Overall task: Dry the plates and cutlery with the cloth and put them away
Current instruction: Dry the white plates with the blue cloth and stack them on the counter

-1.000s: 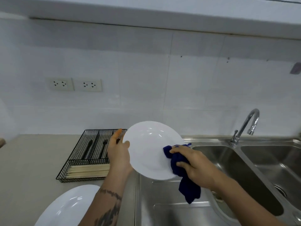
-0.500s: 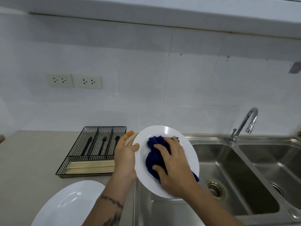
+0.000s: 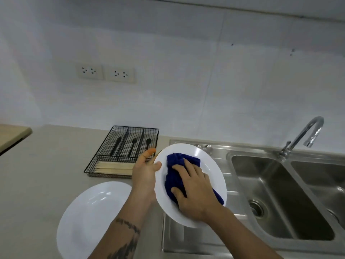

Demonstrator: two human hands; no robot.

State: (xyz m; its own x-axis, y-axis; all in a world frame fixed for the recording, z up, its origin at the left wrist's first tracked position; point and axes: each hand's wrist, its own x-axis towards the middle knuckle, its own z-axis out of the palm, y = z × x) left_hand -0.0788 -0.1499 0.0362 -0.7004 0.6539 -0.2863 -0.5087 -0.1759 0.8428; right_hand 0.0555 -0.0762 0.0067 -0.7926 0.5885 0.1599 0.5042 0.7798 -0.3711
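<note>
My left hand (image 3: 144, 171) grips the left rim of a white plate (image 3: 211, 165), held tilted above the sink's drainboard, thumb on the face and fingers behind it. My right hand (image 3: 194, 189) presses a dark blue cloth (image 3: 174, 163) flat against the plate's face, fingers spread over it. A second white plate (image 3: 89, 217) lies on the beige counter at lower left. Behind it stands a black wire cutlery tray (image 3: 104, 157) holding black cutlery (image 3: 133, 144) in the rear compartments and wooden chopsticks (image 3: 112, 168) in the front one.
A steel double sink (image 3: 276, 199) with a drain fills the right side, and a curved tap (image 3: 306, 131) rises behind it. Two wall sockets (image 3: 105, 72) sit on the tiled wall. A wooden board edge (image 3: 13, 135) shows at far left.
My right hand moved the cloth from the plate's right rim onto its face and now presses it flat. The plate tilted more toward me. The view shifted, showing more of the counter.
</note>
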